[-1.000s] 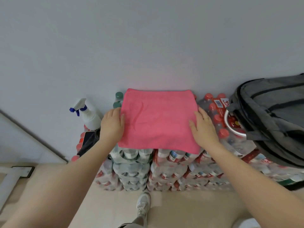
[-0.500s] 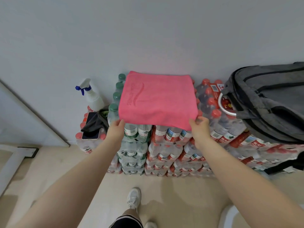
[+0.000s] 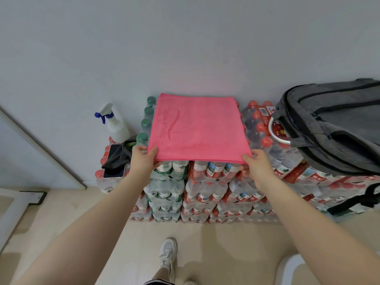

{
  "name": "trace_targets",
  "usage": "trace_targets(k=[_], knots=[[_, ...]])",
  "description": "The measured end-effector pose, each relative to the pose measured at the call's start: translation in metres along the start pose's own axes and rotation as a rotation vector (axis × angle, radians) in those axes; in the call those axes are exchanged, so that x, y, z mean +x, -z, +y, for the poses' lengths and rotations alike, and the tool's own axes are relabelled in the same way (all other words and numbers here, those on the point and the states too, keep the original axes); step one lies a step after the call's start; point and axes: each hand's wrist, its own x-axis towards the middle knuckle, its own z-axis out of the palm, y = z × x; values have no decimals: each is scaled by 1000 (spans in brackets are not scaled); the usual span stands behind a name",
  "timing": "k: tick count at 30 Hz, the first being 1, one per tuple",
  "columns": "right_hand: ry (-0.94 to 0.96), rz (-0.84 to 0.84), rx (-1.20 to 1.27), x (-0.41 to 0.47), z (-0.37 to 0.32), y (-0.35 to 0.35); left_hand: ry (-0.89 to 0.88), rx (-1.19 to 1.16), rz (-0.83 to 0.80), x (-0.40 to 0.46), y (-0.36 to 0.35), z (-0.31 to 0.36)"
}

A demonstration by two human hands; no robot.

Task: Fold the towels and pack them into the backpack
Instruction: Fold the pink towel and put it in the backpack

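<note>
A pink towel (image 3: 197,128) lies flat atop stacked packs of bottled water (image 3: 205,192), its near corners pinched by the left hand (image 3: 144,159) and right hand (image 3: 255,163), with the grey backpack (image 3: 333,124) lying to the right.

Looks like a storeroom or back room: shrink-wrapped bottle packs (image 3: 205,182) stacked against a bare wall (image 3: 185,38), spray bottle (image 3: 115,124) at left, beige floor (image 3: 205,243) below.

The pink towel (image 3: 197,128) carries tone-on-tone lettering that seems to read "YOGA FITNESS"; the bottle labels (image 3: 213,169) are too small to read.
</note>
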Motion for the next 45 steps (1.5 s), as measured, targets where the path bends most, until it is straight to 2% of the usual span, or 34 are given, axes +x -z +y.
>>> trace_targets(k=[2,4,9,13,15,18,20,23,27,31,35,40,45], knots=[[101,32,22,-8,1,7,-196,278,-40,-8,4,-4],[210,44,51,-19,1,15,-344,511,-146,-22,5,-3],[299,-38,138,-34,-6,34,-394,672,-254,-43,7,3],[296,-142,132,-31,-13,42,-502,1071,-315,-44,11,10],[312,-148,41,-26,-21,42,-642,1119,-279,-38,12,15],[364,-57,-135,-16,-35,37,-772,980,-164,-19,13,28],[418,47,-234,-3,-45,32,-781,887,-145,-3,10,40],[461,198,-453,25,-63,21,-656,672,-252,20,0,62],[441,199,-589,72,-88,-2,-421,549,-335,61,-22,85],[360,188,-496,123,-105,-18,-322,514,-299,110,-44,98],[239,124,-466,164,-103,-29,-324,783,-313,145,-59,102],[203,119,-608,185,-103,-33,-484,1142,-286,162,-77,107],[233,206,-775,189,-103,-38,-499,1192,-227,177,-77,103]])
